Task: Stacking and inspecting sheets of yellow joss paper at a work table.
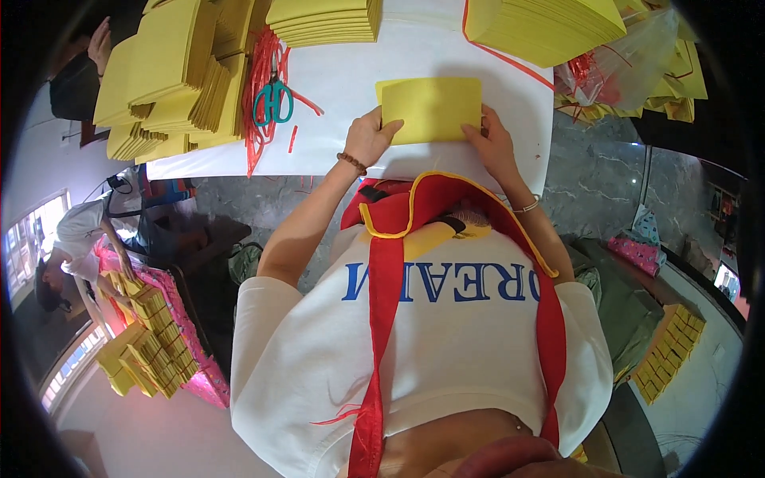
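Note:
Between my two hands is a small stack of yellow paper sheets (pixel 432 110), held over the near part of the white table (pixel 335 151). The left edge of the sheets is gripped by my left hand (pixel 371 139), its thumb on top and its fingers underneath. My right hand (pixel 491 142) pinches the lower right corner in the same way. A second yellow layer shows slightly offset at the upper left of the stack. How many sheets there are I cannot tell.
Left on the table are piled yellow paper stacks (pixel 171 64), red plastic strips (pixel 259 95) and teal-handled scissors (pixel 273 102). More yellow stacks (pixel 323 22) (pixel 546 28) stand at the back. A clear plastic bag (pixel 625 68) lies at right. Another person (pixel 84 231) works far left beside bundled yellow stacks (pixel 151 342).

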Demonstrator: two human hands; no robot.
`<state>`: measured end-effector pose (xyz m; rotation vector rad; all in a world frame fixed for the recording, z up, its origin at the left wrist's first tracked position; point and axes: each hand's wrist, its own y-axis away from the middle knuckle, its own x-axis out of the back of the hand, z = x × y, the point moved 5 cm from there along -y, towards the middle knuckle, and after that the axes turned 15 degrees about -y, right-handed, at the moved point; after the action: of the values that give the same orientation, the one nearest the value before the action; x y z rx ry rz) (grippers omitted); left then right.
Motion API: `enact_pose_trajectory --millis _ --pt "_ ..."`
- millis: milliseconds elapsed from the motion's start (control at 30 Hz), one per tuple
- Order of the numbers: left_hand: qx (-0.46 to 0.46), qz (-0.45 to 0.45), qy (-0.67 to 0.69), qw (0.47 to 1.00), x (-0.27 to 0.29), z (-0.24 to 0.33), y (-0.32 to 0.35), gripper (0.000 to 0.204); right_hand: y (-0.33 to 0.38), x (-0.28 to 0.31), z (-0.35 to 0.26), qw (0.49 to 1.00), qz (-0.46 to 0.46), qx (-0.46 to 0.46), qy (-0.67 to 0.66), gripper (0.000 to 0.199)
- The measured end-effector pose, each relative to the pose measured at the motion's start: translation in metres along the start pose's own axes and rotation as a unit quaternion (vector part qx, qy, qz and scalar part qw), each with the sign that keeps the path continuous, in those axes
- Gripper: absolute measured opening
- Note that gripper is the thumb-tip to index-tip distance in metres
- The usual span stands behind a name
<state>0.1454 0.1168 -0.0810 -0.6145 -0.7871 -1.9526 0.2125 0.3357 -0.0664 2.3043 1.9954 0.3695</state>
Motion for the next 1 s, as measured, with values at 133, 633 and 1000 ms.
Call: enact_pose_trajectory --millis 133,633,1000 --pt "0.016 0.023 -0.003 1.000 0.001 -0.005 -0.008 0.030 -0.007 -0.001 -0.002 0.997 0.047 0.022 0.061 0.060" --pt "0.062 -0.005 0.072 0.995 0.001 -0.014 -0.020 0.044 -0.010 -0.009 -0.002 0.976 0.078 0.018 0.201 0.045" --pt "-0.106 0.232 -0.222 0.941 0.034 0.047 0.002 0.043 -0.011 -0.007 0.005 0.978 0.104 0.030 0.180 0.037"
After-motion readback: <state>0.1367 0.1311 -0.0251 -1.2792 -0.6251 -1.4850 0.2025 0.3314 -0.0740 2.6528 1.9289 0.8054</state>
